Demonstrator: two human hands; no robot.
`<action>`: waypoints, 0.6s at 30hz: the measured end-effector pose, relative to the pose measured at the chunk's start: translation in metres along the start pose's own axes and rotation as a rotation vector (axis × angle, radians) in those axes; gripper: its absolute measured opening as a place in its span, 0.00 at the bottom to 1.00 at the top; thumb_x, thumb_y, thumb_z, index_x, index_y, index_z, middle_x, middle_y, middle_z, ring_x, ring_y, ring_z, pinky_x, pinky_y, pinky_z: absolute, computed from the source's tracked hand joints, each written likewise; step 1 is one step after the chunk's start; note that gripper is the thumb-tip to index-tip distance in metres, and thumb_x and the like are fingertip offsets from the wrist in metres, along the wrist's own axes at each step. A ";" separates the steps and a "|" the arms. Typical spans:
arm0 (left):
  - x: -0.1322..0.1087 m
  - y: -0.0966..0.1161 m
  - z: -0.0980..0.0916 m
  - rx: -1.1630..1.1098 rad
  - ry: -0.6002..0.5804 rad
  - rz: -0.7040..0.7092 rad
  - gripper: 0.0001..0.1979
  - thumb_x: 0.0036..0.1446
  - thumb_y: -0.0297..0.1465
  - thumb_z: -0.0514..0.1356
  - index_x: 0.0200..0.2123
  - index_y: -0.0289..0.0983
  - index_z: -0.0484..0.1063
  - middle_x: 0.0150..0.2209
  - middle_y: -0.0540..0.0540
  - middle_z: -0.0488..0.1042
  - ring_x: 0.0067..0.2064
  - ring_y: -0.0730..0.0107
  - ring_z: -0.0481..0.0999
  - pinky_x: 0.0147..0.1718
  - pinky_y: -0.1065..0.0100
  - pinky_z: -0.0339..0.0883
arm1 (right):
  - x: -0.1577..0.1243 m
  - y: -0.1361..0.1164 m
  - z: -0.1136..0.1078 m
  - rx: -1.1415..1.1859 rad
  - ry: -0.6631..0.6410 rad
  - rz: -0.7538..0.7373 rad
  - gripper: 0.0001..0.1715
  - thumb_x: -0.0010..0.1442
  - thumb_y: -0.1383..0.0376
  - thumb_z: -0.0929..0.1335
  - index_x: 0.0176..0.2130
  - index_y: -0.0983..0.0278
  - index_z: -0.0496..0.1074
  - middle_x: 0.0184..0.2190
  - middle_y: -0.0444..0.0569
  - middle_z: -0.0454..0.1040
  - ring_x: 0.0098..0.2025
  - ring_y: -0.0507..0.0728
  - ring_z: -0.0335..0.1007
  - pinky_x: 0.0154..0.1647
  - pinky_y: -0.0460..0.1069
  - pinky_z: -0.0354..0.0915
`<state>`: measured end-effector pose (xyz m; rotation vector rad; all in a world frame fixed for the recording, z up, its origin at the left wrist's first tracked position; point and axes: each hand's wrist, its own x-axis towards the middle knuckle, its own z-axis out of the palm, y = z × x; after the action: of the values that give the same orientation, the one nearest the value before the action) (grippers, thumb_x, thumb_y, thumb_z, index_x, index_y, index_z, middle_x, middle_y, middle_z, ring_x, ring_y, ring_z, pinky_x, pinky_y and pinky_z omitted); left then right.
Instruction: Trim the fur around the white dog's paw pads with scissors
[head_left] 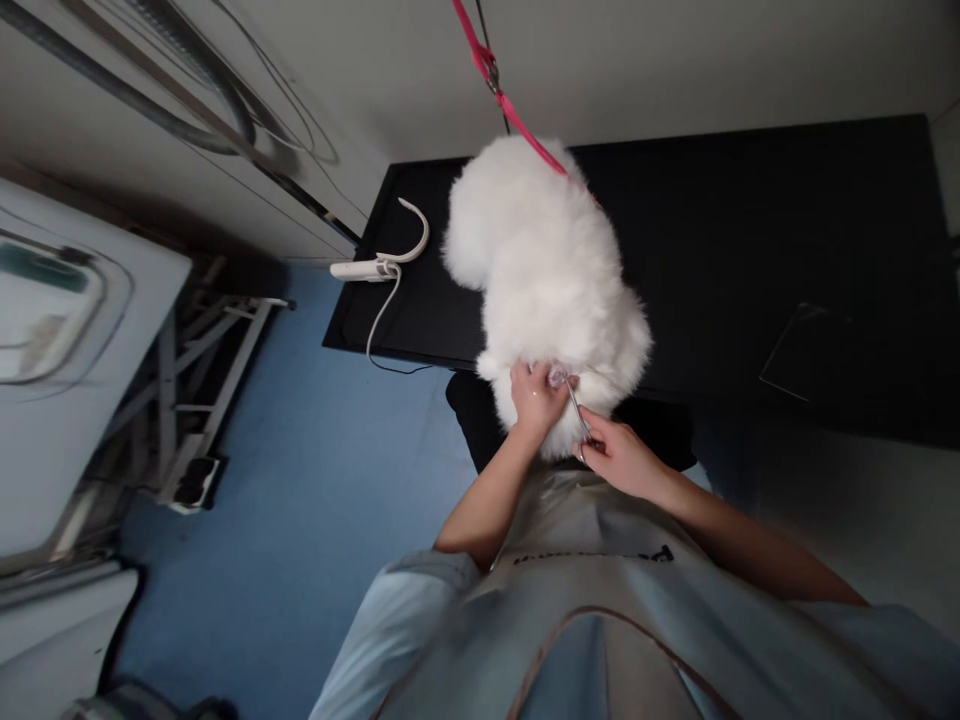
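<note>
While the fluffy white animal (pixel 551 260) fills the centre of the frame on the black table (pixel 757 210), both of my hands are at its lower end, just below the middle of the picture. Its body stretches upward from my fingers, and its lowest fur hangs past the table's near edge, over my black legwear (pixel 476 415). My left hand (pixel 538 393) is closed on the fur there, fingers bent, beside a small pinkish patch too small to make out. My right hand (pixel 619 452), lower and further right, holds a pair of scissors (pixel 575 408), with a finger at the ring handle; the blades point up and left toward that patch, near my left thumb. I cannot tell whether they are parted. A pink lead (pixel 521 110) runs from the top of the frame down to the animal's fur. Left of the animal, a white device (pixel 365 270) with a curved arm sits at the table's corner, its cable looping downward.
</note>
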<state>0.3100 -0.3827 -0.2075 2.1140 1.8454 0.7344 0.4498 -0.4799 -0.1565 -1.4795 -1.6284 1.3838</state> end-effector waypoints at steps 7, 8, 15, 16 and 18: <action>-0.001 -0.001 0.003 0.016 0.035 0.002 0.17 0.48 0.43 0.67 0.35 0.36 0.74 0.37 0.41 0.64 0.44 0.56 0.65 0.43 0.60 0.63 | -0.007 0.007 0.002 0.021 0.092 0.045 0.34 0.56 0.61 0.68 0.60 0.67 0.64 0.21 0.41 0.72 0.22 0.51 0.65 0.25 0.45 0.58; -0.002 -0.001 0.003 0.023 0.045 0.009 0.16 0.48 0.43 0.66 0.34 0.36 0.74 0.37 0.41 0.64 0.43 0.57 0.64 0.42 0.60 0.63 | -0.005 0.007 0.001 0.012 0.107 0.054 0.34 0.56 0.61 0.69 0.60 0.67 0.65 0.22 0.41 0.72 0.22 0.52 0.65 0.26 0.45 0.59; -0.010 0.001 0.007 0.041 0.120 0.035 0.14 0.49 0.41 0.66 0.30 0.37 0.71 0.37 0.42 0.63 0.42 0.58 0.64 0.42 0.61 0.62 | 0.002 0.001 0.007 0.104 0.052 0.060 0.30 0.58 0.63 0.65 0.59 0.66 0.66 0.20 0.39 0.67 0.21 0.51 0.62 0.23 0.44 0.59; -0.010 0.001 0.007 0.036 0.124 0.033 0.14 0.49 0.41 0.66 0.30 0.37 0.71 0.37 0.42 0.63 0.43 0.58 0.64 0.42 0.61 0.62 | 0.000 0.000 0.008 0.134 0.038 0.068 0.30 0.58 0.62 0.65 0.59 0.66 0.65 0.20 0.38 0.66 0.20 0.50 0.62 0.22 0.44 0.58; -0.010 0.001 0.007 0.023 0.121 0.024 0.14 0.49 0.41 0.67 0.30 0.38 0.71 0.37 0.42 0.63 0.43 0.58 0.64 0.42 0.60 0.62 | -0.006 -0.001 0.011 0.193 0.006 0.079 0.31 0.59 0.61 0.65 0.60 0.67 0.64 0.20 0.39 0.67 0.19 0.50 0.61 0.20 0.44 0.58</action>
<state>0.3136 -0.3914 -0.2155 2.1534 1.9007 0.8679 0.4408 -0.4886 -0.1575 -1.4457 -1.4028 1.5319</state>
